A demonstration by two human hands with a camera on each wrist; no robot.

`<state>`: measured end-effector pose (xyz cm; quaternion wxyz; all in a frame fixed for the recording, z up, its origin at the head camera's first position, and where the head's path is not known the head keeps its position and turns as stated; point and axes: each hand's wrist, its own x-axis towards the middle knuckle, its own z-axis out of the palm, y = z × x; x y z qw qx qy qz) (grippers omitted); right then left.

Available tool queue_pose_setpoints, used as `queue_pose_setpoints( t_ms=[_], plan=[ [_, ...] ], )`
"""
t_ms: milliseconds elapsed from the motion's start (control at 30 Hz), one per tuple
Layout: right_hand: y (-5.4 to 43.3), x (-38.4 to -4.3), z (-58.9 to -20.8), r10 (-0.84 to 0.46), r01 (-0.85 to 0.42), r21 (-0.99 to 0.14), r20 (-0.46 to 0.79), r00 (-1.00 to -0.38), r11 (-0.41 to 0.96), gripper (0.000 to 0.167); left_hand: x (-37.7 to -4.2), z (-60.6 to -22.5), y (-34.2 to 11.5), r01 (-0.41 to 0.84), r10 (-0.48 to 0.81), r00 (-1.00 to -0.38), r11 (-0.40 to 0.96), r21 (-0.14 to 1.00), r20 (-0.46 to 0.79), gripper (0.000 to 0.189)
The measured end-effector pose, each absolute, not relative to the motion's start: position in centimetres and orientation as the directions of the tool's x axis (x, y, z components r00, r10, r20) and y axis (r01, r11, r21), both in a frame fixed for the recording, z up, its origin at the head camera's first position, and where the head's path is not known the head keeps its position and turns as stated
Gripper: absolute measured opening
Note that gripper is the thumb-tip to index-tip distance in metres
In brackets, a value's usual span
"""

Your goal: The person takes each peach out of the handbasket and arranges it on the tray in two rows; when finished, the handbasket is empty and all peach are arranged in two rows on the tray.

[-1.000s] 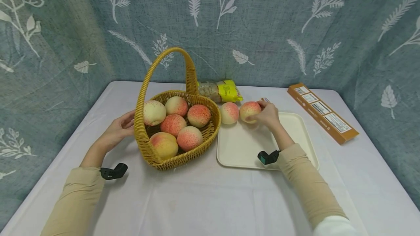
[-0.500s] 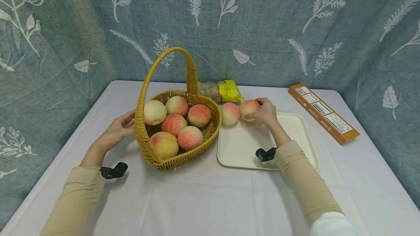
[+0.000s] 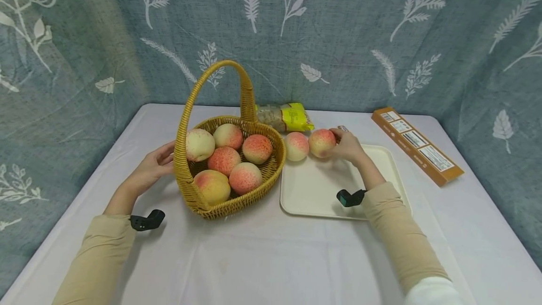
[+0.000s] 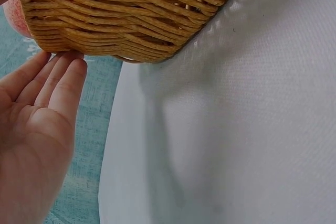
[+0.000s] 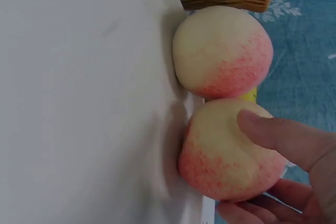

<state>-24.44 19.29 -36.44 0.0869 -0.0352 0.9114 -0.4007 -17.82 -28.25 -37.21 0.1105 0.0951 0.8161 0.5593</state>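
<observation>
A peach (image 3: 322,143) with a red blush lies at the back edge of a cream tray (image 3: 311,201). My right hand (image 3: 349,147) holds it, thumb (image 5: 260,129) on one side and fingers curled round the other. A second, paler peach (image 3: 296,147) sits at the tray's back left corner, beside the first one. Left of the tray stands a wicker basket (image 3: 237,208) with a tall handle and several peaches (image 3: 224,160) inside. My left hand (image 3: 149,169) is at the basket's left side. Its straight fingertips touch the weave in the left wrist view, with the thumb higher up.
Behind the basket and tray lies a clear and yellow packet (image 3: 292,117). A long brown box (image 3: 417,146) lies slanted at the back right. A patterned curtain (image 3: 338,36) hangs around the back and sides of the white-covered table (image 3: 254,262).
Over the last half second my right wrist has shifted slightly right and toward me. The held peach stays in almost the same spot. My left hand and the basket have not visibly moved.
</observation>
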Motion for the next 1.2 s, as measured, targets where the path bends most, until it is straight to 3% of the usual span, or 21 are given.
queue_pose_setpoints(
  t_ms=[133,367,633,1200],
  plan=[
    [19.7,-24.3,-36.3,-0.140,0.015,-0.783,-0.130,-0.982,0.622,0.066,-17.8,-37.1,-28.2,0.021,0.274,-0.958,0.362,0.932,-0.085,0.081],
    [19.5,-24.1,-36.8,-0.073,0.015,-0.818,-0.069,-0.995,0.574,0.063,-17.8,-37.1,-28.3,0.025,0.280,-0.956,0.362,0.932,-0.084,0.081],
    [18.9,-24.2,-37.1,-0.002,0.037,-0.813,-0.047,-0.999,0.581,0.066,-17.8,-37.1,-28.2,0.033,0.278,-0.958,0.363,0.931,-0.075,0.081],
    [18.1,-23.6,-35.1,-0.066,-0.011,-0.819,-0.033,-0.997,0.573,0.079,-17.8,-37.0,-28.3,0.029,0.281,-0.957,0.346,0.938,-0.074,0.081]
  ],
)
